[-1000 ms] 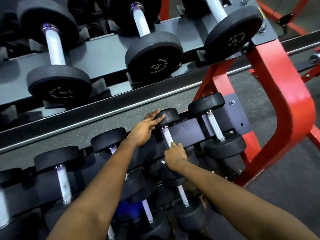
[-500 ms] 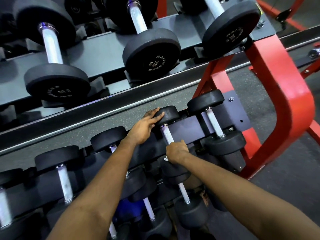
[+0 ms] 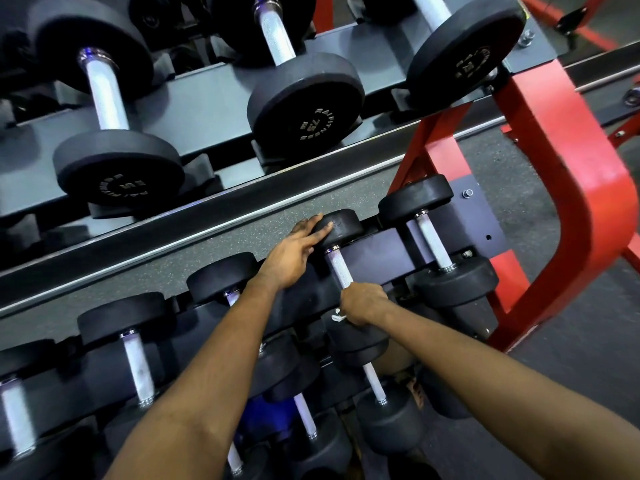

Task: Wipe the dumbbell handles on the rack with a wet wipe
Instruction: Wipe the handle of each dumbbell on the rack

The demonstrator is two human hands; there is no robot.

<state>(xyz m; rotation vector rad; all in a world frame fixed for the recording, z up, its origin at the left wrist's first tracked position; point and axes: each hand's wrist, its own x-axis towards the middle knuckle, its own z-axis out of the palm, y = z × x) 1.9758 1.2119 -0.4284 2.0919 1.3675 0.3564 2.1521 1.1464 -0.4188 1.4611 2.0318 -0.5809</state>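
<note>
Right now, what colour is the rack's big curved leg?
Red; the curved leg shows best in the head view.

Speckled grey rubber floor (image 3: 346,211) shows mid-frame; blue obj (image 3: 265,412) low down, partly hidden, can't ID.

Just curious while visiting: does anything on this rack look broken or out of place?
Nothing stands out. Dumbbells sit in the rack; the left hand rests on one head, the right hand grips its handle with a wipe.
</note>
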